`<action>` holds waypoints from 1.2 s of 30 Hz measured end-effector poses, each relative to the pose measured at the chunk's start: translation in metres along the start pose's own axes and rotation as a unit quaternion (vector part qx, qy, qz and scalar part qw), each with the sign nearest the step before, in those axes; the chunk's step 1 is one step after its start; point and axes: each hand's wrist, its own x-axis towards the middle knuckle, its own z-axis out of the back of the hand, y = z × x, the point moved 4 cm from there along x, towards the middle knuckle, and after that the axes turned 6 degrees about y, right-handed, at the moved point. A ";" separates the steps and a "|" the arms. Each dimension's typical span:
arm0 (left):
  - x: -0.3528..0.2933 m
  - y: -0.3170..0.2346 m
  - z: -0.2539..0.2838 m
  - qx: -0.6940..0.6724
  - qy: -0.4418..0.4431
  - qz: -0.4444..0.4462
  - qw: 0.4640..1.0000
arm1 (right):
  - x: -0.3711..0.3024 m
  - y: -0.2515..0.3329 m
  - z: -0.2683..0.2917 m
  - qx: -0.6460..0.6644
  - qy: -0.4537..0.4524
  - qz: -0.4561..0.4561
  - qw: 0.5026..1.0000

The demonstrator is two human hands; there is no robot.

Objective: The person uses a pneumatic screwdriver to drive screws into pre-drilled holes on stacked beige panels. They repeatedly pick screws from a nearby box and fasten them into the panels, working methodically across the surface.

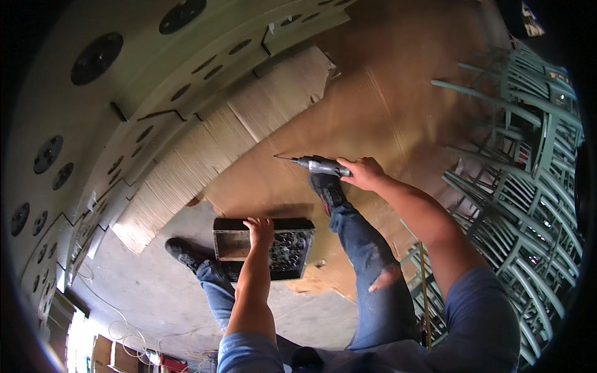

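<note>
My right hand (365, 173) is wrapped around a grey and black power screwdriver (322, 165), whose long thin bit points left. Below and to the left, my left hand (261, 232) grips a shallow rectangular box (308, 252) by its middle, the fingers curled near its far rim. Dark small parts (289, 248) fill the right side of the box; they are too small to name. The left compartment (235, 244) shows a pale bottom. The box is between my two legs, and I cannot tell whether it rests on the floor.
Tall pale panels (140, 87) with round black discs line the left. Flattened cardboard (205, 152) and a brown sheet (373, 99) cover part of the grey floor (149, 289). Green metal frames (535, 168) are stacked at the right. A pale cable (118, 311) lies lower left.
</note>
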 end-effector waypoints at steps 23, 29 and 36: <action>-0.058 0.095 -0.057 -0.114 -0.015 0.165 0.980 | -0.048 0.129 0.033 -0.059 0.069 -0.070 0.993; -0.081 0.177 -0.076 -0.155 0.008 0.178 0.972 | -0.080 0.212 0.031 -0.086 0.073 -0.065 0.992; -0.089 0.213 -0.081 -0.206 -0.052 0.240 0.947 | -0.013 0.255 -0.018 -0.065 0.040 0.000 0.997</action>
